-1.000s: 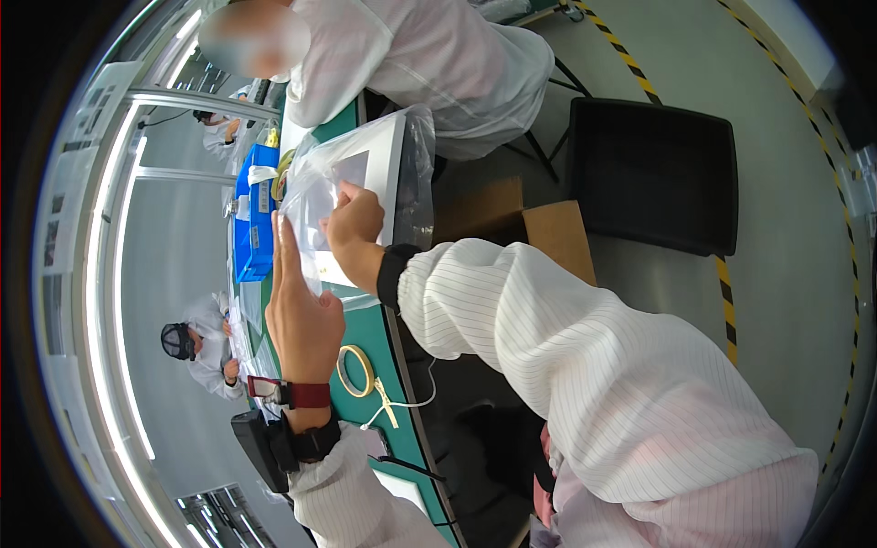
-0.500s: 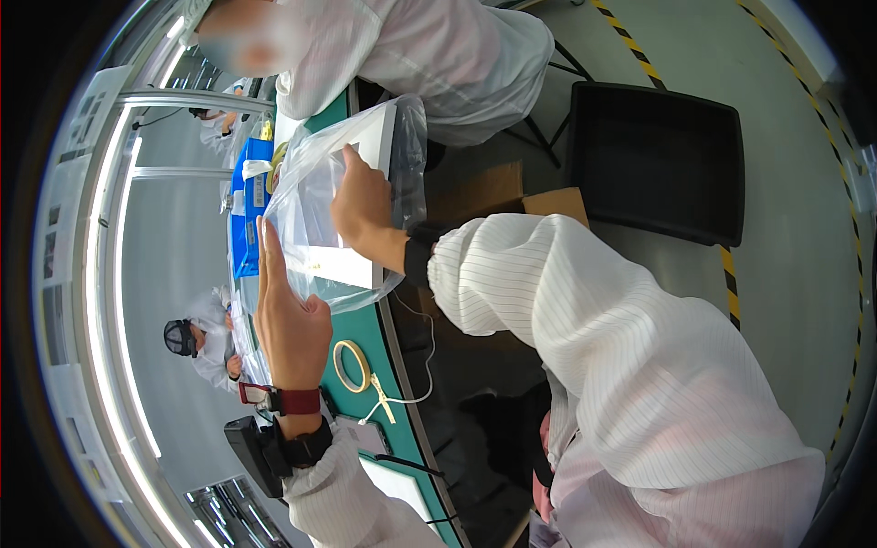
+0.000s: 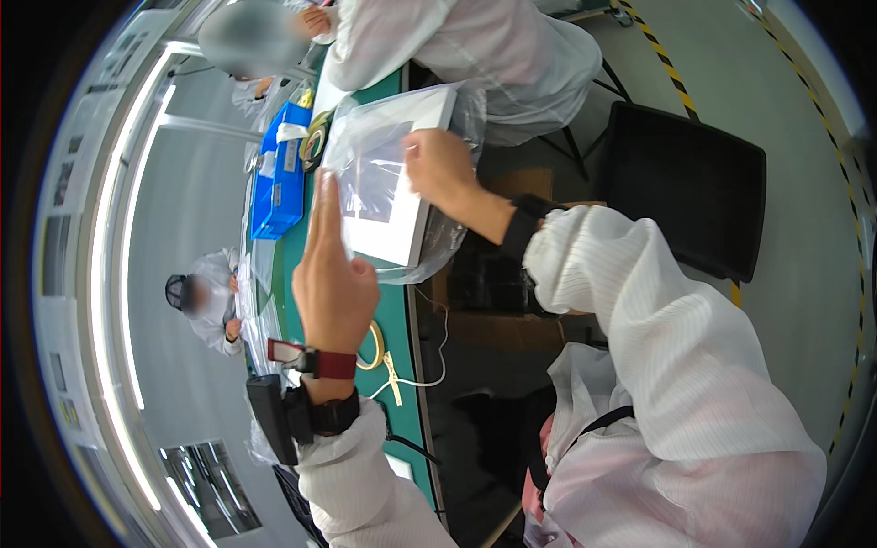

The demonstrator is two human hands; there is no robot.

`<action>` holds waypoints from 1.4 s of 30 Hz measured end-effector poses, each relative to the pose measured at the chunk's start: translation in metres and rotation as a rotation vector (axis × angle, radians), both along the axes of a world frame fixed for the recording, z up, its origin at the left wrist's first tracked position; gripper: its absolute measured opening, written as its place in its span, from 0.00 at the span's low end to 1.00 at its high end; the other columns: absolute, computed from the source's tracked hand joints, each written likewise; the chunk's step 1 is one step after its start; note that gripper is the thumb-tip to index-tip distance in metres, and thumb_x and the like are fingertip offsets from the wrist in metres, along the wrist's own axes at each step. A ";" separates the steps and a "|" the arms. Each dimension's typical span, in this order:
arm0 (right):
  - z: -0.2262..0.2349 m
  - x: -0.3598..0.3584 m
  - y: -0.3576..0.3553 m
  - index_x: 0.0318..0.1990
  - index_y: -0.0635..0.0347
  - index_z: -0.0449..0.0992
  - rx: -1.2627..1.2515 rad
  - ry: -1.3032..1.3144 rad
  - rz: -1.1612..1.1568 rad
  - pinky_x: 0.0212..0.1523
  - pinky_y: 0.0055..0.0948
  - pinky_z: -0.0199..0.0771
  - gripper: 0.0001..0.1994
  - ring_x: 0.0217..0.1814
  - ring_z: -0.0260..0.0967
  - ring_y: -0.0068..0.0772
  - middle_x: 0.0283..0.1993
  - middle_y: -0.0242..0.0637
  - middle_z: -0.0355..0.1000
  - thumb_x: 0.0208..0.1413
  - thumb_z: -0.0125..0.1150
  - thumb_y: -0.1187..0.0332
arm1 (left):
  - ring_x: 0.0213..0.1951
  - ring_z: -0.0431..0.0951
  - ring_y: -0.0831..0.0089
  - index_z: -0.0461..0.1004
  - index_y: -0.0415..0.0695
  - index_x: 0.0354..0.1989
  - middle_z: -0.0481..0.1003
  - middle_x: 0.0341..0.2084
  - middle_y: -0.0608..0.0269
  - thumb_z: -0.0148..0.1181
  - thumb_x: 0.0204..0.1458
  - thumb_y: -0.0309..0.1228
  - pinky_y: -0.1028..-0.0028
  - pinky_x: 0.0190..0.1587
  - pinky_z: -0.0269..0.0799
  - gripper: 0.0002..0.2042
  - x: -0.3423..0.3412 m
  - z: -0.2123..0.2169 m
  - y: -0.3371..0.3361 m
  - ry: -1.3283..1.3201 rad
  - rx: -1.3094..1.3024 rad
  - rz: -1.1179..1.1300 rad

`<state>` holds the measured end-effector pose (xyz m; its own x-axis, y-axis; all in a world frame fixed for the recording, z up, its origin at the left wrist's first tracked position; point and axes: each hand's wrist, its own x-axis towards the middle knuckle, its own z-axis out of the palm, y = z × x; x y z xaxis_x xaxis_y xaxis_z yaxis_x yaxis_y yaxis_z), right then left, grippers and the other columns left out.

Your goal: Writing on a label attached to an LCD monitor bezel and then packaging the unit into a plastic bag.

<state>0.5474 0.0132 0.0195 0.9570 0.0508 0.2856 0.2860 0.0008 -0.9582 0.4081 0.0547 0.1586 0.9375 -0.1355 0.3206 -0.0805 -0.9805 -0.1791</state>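
A flat white box [image 3: 388, 239] lies inside a loose clear plastic bag [image 3: 438, 260] on the green table [image 3: 393, 310]. My left hand [image 3: 336, 288] is open, its fingers stretched out straight at the bag's left side. Whether its fingertips touch the film is hard to see. Over the right part of the box, my right hand [image 3: 443, 169] is closed with curled fingers. Anything pinched in it is hidden. A pale window-like area [image 3: 373, 187] shows on the box's top face through the film.
Left of the bag stands a blue bin [image 3: 279, 196], with tape rolls [image 3: 315, 142] beside it. A yellow tape ring [image 3: 375, 345] and a white cable [image 3: 429, 382] lie nearer me. A co-worker [image 3: 475, 55] sits beyond; a black crate [image 3: 681, 187] stands at right.
My right hand has gone from a pointing finger on the film to curled fingers. My left hand stays stretched out. The whole view has shifted, so the bag and box appear farther right.
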 end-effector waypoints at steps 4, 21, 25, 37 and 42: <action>-0.007 0.005 -0.034 0.47 0.65 0.64 -0.134 0.171 -0.048 0.46 0.42 0.67 0.23 0.46 0.66 0.54 0.45 0.53 0.66 0.45 0.60 0.63 | 0.38 0.74 0.54 0.58 0.53 0.58 0.59 0.58 0.57 0.46 0.32 0.12 0.67 0.29 0.71 0.37 -0.001 -0.011 -0.023 0.112 -0.285 0.101; 0.012 -0.002 -0.022 0.47 0.69 0.62 0.414 0.584 0.472 0.41 0.40 0.74 0.18 0.40 0.71 0.40 0.43 0.45 0.68 0.52 0.55 0.68 | 0.60 0.52 0.51 0.52 0.29 0.58 0.53 0.56 0.34 0.58 0.43 0.55 0.61 0.59 0.50 0.44 -0.015 -0.102 0.096 -0.024 -0.931 0.275; 0.027 -0.005 -0.084 0.47 0.66 0.64 0.260 0.549 0.443 0.38 0.34 0.74 0.19 0.37 0.72 0.34 0.41 0.40 0.69 0.51 0.57 0.65 | 0.65 0.36 0.49 0.40 0.27 0.60 0.39 0.62 0.37 0.60 0.31 0.65 0.56 0.62 0.39 0.60 -0.018 -0.104 0.105 0.194 -0.774 0.328; 0.073 -0.131 -0.384 0.50 0.63 0.65 0.384 0.482 0.056 0.48 0.30 0.69 0.17 0.45 0.68 0.32 0.44 0.37 0.69 0.58 0.47 0.63 | 0.65 0.43 0.58 0.53 0.42 0.60 0.46 0.63 0.47 0.57 0.34 0.65 0.50 0.60 0.43 0.49 -0.015 -0.117 0.130 0.331 -0.470 0.620; 0.081 -0.144 -0.382 0.52 0.61 0.66 0.549 0.436 0.191 0.51 0.39 0.69 0.18 0.50 0.68 0.39 0.51 0.43 0.68 0.59 0.45 0.61 | 0.65 0.43 0.52 0.57 0.61 0.60 0.45 0.63 0.46 0.58 0.43 0.52 0.48 0.59 0.46 0.33 -0.021 -0.107 0.111 0.390 -0.458 0.643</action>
